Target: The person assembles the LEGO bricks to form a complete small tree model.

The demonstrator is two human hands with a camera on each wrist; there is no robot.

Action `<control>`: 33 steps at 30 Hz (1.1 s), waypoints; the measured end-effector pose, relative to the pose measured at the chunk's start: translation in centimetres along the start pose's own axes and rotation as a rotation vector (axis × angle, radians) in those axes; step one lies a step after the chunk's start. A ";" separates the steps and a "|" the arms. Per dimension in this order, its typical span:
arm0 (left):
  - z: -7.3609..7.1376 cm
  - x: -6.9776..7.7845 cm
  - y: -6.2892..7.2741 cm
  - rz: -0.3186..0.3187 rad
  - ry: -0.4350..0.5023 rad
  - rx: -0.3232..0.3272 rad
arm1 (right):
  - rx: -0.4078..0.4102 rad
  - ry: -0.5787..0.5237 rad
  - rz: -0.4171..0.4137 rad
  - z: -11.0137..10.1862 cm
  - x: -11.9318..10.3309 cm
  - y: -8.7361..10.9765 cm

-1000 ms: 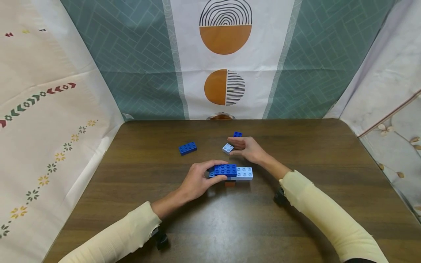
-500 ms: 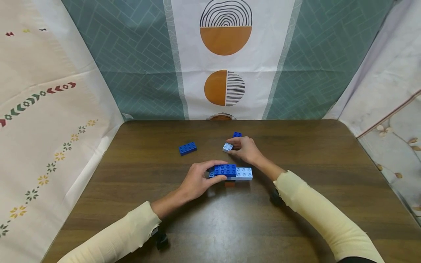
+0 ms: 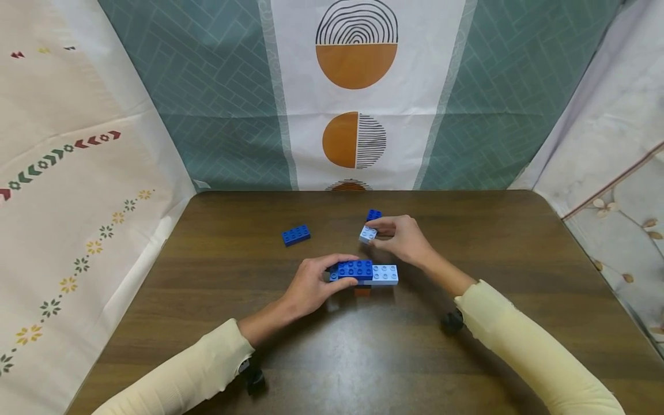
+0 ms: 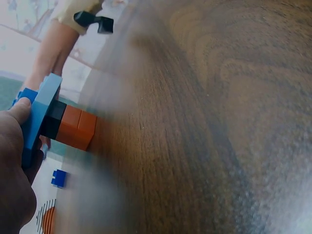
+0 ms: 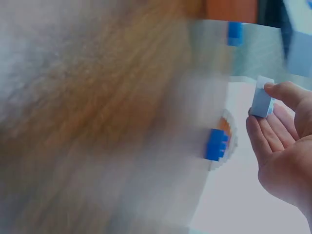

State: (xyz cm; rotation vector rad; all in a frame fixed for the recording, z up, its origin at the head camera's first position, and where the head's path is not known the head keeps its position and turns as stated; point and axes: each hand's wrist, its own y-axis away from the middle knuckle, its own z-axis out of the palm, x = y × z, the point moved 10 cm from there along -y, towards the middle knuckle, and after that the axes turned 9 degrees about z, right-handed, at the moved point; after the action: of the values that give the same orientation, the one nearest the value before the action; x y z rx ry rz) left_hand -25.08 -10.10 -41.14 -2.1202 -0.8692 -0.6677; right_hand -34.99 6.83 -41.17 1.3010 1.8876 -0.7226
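At the table's middle my left hand grips the left end of a toy-brick build, thumb in front and fingers behind. Its top is a dark blue brick over a longer light blue layer. Below these, the left wrist view shows a black brick and orange bricks at the base. Just beyond the build, my right hand pinches a small light blue brick between thumb and fingertips. The right wrist view shows this light blue brick raised off the tabletop.
A dark blue brick lies on the brown table behind and left of the build. Another small dark blue brick lies right behind my right fingers. A patterned cloth hangs behind the table's back edge.
My right hand has closed its thumb and fingers on the small light blue brick, lifted it and shifted slightly right with it. The left hand and the build stay in place.
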 end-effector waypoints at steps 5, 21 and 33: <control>-0.1 0.0 0.0 0.008 -0.004 0.010 | 0.000 -0.015 -0.019 -1.4 -1.0 1.7; 0.1 0.2 -0.1 0.015 0.000 0.003 | -0.090 -0.053 -0.029 -2.7 -2.0 6.8; 0.1 0.2 -0.1 0.029 -0.006 0.011 | -0.123 -0.043 -0.058 -2.1 -2.5 8.8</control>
State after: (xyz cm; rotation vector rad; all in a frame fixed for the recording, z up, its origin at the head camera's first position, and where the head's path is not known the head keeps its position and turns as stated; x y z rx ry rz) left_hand -25.08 -9.92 -41.01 -2.1217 -0.8422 -0.6412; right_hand -26.63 10.02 -38.32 1.1501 1.9110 -0.6483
